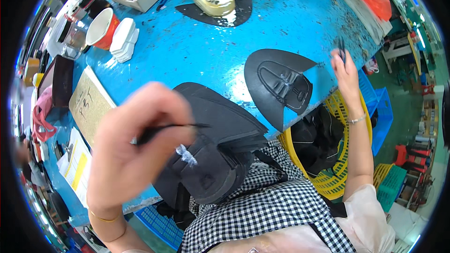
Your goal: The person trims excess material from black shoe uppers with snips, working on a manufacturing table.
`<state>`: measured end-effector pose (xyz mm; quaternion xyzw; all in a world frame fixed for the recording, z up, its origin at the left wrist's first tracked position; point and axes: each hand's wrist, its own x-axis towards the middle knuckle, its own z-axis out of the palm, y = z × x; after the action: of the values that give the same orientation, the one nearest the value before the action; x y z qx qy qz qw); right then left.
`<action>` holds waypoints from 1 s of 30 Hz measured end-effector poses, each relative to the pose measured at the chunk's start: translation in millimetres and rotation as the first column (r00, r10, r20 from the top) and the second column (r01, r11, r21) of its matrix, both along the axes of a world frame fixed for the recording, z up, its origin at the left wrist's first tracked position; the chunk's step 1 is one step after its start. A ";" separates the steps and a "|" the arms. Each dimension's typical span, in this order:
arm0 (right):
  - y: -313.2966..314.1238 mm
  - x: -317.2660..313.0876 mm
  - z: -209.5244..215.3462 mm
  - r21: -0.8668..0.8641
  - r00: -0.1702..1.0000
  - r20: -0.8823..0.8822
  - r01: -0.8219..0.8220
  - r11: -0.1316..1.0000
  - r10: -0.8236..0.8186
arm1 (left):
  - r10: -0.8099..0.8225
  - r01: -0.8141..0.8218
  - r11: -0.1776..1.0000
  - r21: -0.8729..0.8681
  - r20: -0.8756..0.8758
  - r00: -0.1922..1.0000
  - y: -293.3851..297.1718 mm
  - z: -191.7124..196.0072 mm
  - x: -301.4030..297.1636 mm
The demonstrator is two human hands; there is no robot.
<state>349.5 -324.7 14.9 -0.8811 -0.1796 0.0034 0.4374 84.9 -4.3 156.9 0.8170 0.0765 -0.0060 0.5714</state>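
The left hand [136, 154] has its fingers [180, 129] pinched shut on a thin dark brush [173, 127], its tip just above the stack of black shoe pieces [220, 140]. Out at the blue tabletop [187, 47] edge, the right hand [346, 72] has its fingers closed around a small dark tool [341, 49], beside another black piece [281, 82].

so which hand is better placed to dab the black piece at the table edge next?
Likely left. The left hand holds a thin brush directly above the stack of black shoe pieces with white glue on it. The right hand is raised at the far edge of the blue table, off the stack.
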 end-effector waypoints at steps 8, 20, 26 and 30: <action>129.4 -57.3 -37.4 -0.416 0.710 0.532 -0.254 0.873 0.460 | -0.703 0.623 0.477 0.620 -0.156 0.694 -82.5 -63.0 64.8; 115.8 15.8 -43.0 -0.497 0.686 0.634 0.008 0.868 0.357 | -0.739 0.772 0.245 0.586 -0.403 0.540 -87.5 -81.1 79.6; 131.0 -18.5 -46.8 -0.512 0.619 0.607 -0.174 0.841 0.498 | -0.744 0.750 0.229 0.620 -0.385 0.546 -87.8 -81.0 74.8; 111.1 28.3 -37.2 -0.490 0.686 0.630 -0.014 0.872 0.365 | -0.751 0.805 0.221 0.551 -0.430 0.501 -89.2 -77.2 83.9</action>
<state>377.8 -213.6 -22.3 -0.8660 -0.4197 -0.2454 0.1173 168.8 -93.5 79.7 0.8903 -0.3248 -0.2899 0.1335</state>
